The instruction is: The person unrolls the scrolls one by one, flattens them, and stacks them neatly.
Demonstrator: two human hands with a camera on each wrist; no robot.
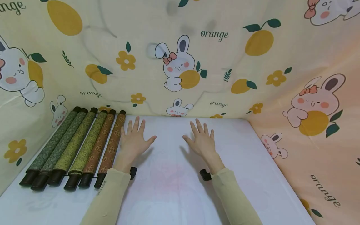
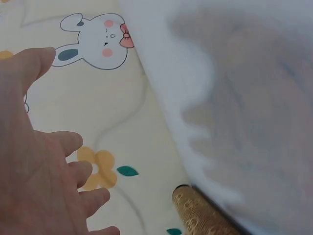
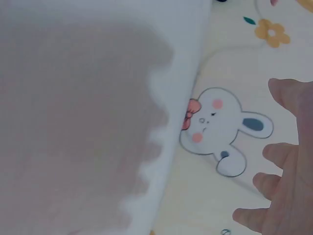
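My left hand (image 1: 133, 142) is held over the white table with straight, spread fingers and nothing in it. In the head view its edge overlaps the rightmost brown patterned scroll (image 1: 114, 142), one of several rolled scrolls lying side by side. The left wrist view shows that hand (image 2: 44, 147) with a brown scroll end (image 2: 195, 210) below it. My right hand (image 1: 203, 142) is likewise spread and holds nothing, casting a shadow on the table. In the right wrist view the right hand (image 3: 288, 181) shows from the palm side, fingers apart.
Left of the brown pair lie yellow-green scrolls (image 1: 89, 143) and grey-green scrolls (image 1: 53, 140), all with dark end knobs. A patterned cloth (image 1: 157, 18) with rabbits and oranges hangs behind and beside the white table (image 1: 174, 193). Small black wrist mounts (image 1: 205, 175) sit at both cuffs.
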